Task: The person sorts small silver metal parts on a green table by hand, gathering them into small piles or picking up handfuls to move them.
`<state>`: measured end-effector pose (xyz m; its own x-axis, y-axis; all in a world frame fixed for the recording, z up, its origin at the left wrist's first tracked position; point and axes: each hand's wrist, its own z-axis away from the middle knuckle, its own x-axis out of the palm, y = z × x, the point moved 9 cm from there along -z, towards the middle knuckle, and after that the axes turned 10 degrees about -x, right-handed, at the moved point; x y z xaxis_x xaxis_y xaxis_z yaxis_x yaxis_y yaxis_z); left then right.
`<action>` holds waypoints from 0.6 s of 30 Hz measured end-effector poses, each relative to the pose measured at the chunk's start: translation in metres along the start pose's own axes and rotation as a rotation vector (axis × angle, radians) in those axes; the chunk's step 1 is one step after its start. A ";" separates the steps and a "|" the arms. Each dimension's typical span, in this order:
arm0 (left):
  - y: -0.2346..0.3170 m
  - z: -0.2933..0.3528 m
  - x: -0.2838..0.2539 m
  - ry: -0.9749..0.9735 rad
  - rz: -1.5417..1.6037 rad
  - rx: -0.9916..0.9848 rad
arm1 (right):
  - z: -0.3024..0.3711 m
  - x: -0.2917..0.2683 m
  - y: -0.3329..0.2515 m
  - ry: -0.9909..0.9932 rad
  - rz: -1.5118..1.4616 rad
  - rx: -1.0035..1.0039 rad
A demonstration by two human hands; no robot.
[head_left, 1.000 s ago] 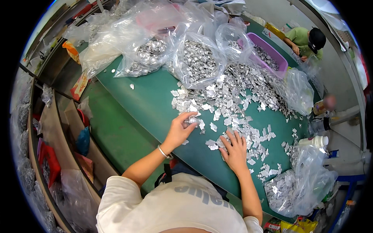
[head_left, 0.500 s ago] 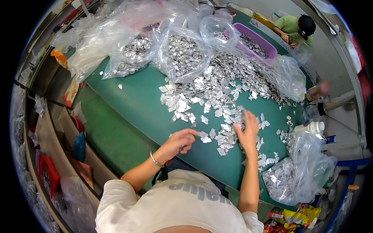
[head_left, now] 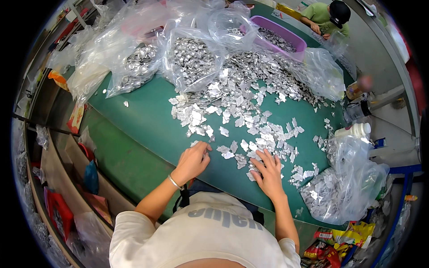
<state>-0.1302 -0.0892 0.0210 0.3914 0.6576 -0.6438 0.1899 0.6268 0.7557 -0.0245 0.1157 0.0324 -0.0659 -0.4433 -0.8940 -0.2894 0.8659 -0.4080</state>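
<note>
My left hand (head_left: pixel 193 159), with a bangle (head_left: pixel 173 181) at the wrist, is over the near edge of the green table (head_left: pixel 147 120). Its fingers are curled in, and whatever they may hold is hidden. A single silver piece lies just beyond its knuckles. My right hand (head_left: pixel 269 173) rests palm down with its fingers spread on a loose heap of flat, leaf-like silver metal pieces (head_left: pixel 268 134). Several more such pieces (head_left: pixel 227 152) lie on the table between the two hands.
Clear plastic bags (head_left: pixel 192 58) of rounder silver pieces stand at the back, beside a purple bin (head_left: pixel 301 49). At right are a bag of flat pieces (head_left: pixel 324 198) and a white bottle (head_left: pixel 357 130). A co-worker in a green shirt (head_left: pixel 318 15) sits at the far right.
My right hand has come nearer to me and left, drawing some flat pieces along. My left hand has moved slightly left, and its extended forefinger has curled in.
</note>
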 end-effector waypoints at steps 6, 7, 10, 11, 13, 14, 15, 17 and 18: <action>0.011 -0.026 0.030 -0.182 0.432 -0.016 | 0.024 -0.032 0.035 0.233 -0.005 0.122; 0.013 -0.026 0.038 -0.262 0.600 -0.080 | 0.025 -0.042 0.039 0.315 0.047 0.141; 0.009 -0.018 0.058 -0.520 1.138 -0.359 | 0.026 -0.057 0.061 0.505 0.018 0.287; 0.009 -0.013 0.066 -0.607 1.323 -0.469 | 0.022 -0.061 0.059 0.522 0.047 0.276; 0.001 -0.007 0.071 -0.553 1.466 -0.601 | 0.009 -0.059 0.065 0.537 0.042 0.286; -0.003 -0.003 0.075 -0.525 1.535 -0.668 | 0.002 -0.058 0.071 0.544 0.040 0.291; -0.002 0.002 0.076 -0.522 1.586 -0.701 | -0.005 -0.046 0.083 0.459 -0.009 0.317; 0.004 0.008 0.079 -0.533 1.686 -0.764 | -0.018 -0.017 0.077 0.241 0.204 0.270; 0.005 0.007 0.080 -0.572 1.733 -0.714 | -0.025 -0.004 0.070 0.131 0.306 0.243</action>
<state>-0.0917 -0.0365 -0.0260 -0.0506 0.5489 0.8344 -0.9367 -0.3159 0.1511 -0.0680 0.1717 0.0118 -0.2399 -0.1688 -0.9560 -0.0051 0.9850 -0.1726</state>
